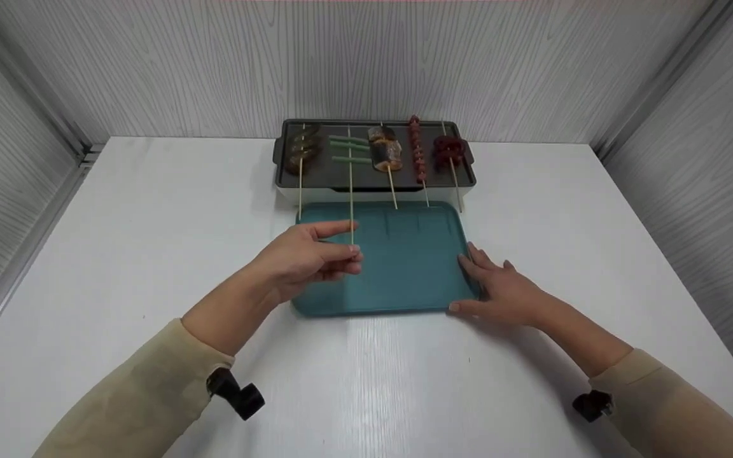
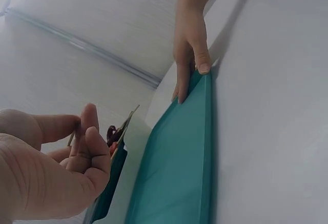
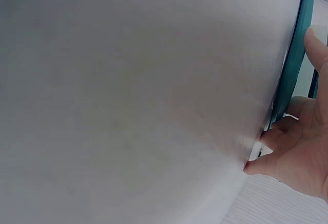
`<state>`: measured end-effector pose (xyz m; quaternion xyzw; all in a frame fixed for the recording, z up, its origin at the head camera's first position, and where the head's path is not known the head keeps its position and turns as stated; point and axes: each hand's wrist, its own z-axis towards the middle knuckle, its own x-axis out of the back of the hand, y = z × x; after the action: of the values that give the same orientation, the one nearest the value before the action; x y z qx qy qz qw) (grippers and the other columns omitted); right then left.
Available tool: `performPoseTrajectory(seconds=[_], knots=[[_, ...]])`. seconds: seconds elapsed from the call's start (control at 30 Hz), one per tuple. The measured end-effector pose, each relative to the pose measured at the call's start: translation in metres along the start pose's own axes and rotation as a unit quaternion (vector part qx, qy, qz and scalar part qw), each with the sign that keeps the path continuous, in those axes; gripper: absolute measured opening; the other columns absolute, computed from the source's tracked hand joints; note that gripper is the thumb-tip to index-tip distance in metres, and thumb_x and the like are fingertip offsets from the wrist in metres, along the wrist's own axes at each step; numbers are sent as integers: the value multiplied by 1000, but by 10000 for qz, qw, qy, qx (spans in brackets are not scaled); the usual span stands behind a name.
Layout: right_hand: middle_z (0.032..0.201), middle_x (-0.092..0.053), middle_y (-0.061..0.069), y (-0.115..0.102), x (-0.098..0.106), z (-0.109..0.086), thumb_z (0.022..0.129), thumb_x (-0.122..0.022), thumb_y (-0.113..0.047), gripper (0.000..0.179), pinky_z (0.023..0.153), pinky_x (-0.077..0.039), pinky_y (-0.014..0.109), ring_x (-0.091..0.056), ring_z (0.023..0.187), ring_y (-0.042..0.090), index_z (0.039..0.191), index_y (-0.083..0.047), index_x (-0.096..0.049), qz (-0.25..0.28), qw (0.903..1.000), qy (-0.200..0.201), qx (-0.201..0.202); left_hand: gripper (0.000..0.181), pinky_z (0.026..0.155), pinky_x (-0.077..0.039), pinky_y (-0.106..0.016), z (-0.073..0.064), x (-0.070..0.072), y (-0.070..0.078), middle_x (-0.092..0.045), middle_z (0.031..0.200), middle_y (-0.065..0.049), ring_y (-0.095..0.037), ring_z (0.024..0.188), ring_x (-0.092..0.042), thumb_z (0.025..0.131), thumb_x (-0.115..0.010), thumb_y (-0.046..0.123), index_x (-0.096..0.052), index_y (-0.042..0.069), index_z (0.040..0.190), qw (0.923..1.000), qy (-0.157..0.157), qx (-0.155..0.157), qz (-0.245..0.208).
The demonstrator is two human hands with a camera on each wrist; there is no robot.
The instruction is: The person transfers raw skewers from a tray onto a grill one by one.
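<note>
My left hand [image 1: 315, 254] pinches the lower end of a wooden skewer [image 1: 351, 197] between thumb and fingers, above the left part of a teal tray [image 1: 398, 280]. Green bean-like pieces [image 1: 350, 149] are threaded on its upper part, over a dark grill plate [image 1: 360, 175]; whether they touch the plate I cannot tell. At the tray's near right corner, my right hand [image 1: 500, 286] holds the rim, thumb on the front edge and fingers along the right side. In the left wrist view the pinching left hand [image 2: 61, 162] hides most of the skewer.
Other skewers lie on the grill: brownish slices [image 1: 303, 152] at left, a grilled chunk [image 1: 385, 149], small red balls [image 1: 415, 149] and dark red rings [image 1: 449, 151]. Their sticks reach over the grill's front edge. Wood-grain panels [image 1: 366, 63] enclose the white table [image 1: 201, 203].
</note>
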<state>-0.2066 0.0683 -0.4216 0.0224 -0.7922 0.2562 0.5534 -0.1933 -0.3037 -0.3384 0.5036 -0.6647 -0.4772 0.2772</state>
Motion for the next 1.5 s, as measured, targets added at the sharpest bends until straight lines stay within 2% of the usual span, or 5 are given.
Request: performPoseTrajectory(seconds=[0.47, 0.7, 1.03, 1.27, 1.5], knots=[[177, -9, 15, -2, -2, 0, 95, -66, -71, 107, 124, -10, 70, -15, 161, 38, 168, -3, -25, 9, 10000, 51, 31, 57, 85, -55, -30, 50, 13, 14, -75, 113, -9, -13, 87, -74, 108, -63, 9, -46, 13, 162, 9986, 231, -5, -473], [177, -9, 16, -4, -2, -1, 95, -64, -72, 107, 123, -10, 71, -15, 161, 39, 167, -3, -26, 16, 10000, 46, 51, 56, 85, -54, -30, 69, 16, 14, -73, 104, -4, -14, 86, -72, 109, -61, 9, -44, 11, 163, 9977, 302, 10, -615], [177, -9, 13, -2, -1, -1, 96, -65, -70, 106, 124, -8, 70, -15, 162, 35, 168, -5, -25, 93, 9999, 59, 114, 60, 81, -55, -28, 86, 18, 13, -71, 108, -4, -12, 84, -71, 110, -58, 9, -36, 9, 166, 9973, 387, 168, -597], [177, -8, 12, -1, -1, -1, 96, -66, -69, 105, 125, -8, 69, -14, 162, 35, 168, -6, -25, 102, 9999, 46, 39, 60, 82, -54, -29, 91, 17, 13, -70, 112, -6, -13, 85, -71, 111, -57, 10, -36, 11, 166, 9966, 526, 282, -566], [177, -7, 12, 0, 0, -2, 96, -66, -69, 106, 125, -9, 69, -13, 162, 35, 169, -6, -23, 91, 10000, 17, -16, 58, 87, -54, -31, 91, 12, 11, -65, 135, -17, -15, 90, -72, 111, -57, 12, -38, 10, 165, 9952, 655, 381, -619]])
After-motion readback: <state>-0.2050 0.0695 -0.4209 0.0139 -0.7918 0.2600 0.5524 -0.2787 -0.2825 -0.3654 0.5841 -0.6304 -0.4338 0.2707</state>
